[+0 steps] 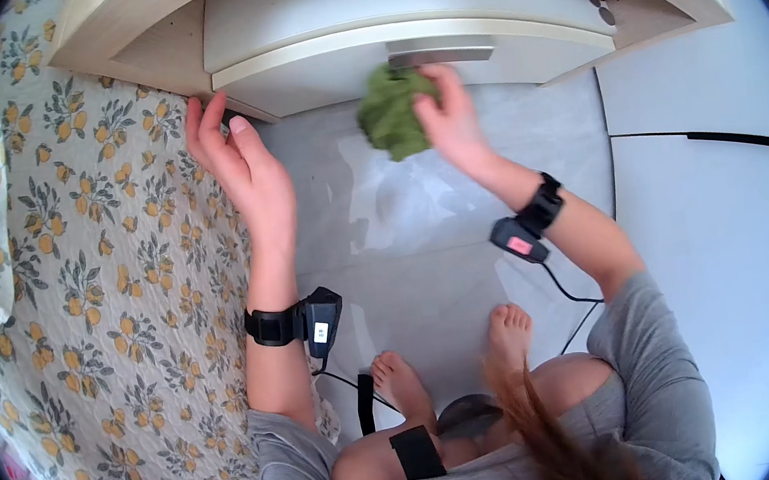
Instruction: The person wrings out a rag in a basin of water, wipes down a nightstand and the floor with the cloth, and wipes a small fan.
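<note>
A crumpled green cloth [392, 114] is in my right hand [454, 118], pinched between thumb and fingers. The cloth lies against the lower edge of a pale drawer front [309, 76], just under its metal handle [441, 51]. My left hand [246, 166] is beside the drawer's left end, at the edge of the patterned cover, with its fingers apart and nothing held. Its fingertips are close to the cabinet's left side panel.
The wooden cabinet frame [128, 27] surrounds the drawer. A lemon-patterned cover [135, 297] spans the left side. White panels [715, 231] stand at the right. Below are the grey floor [427, 278] and my bare feet [509, 335]. Cables run from both wrist devices.
</note>
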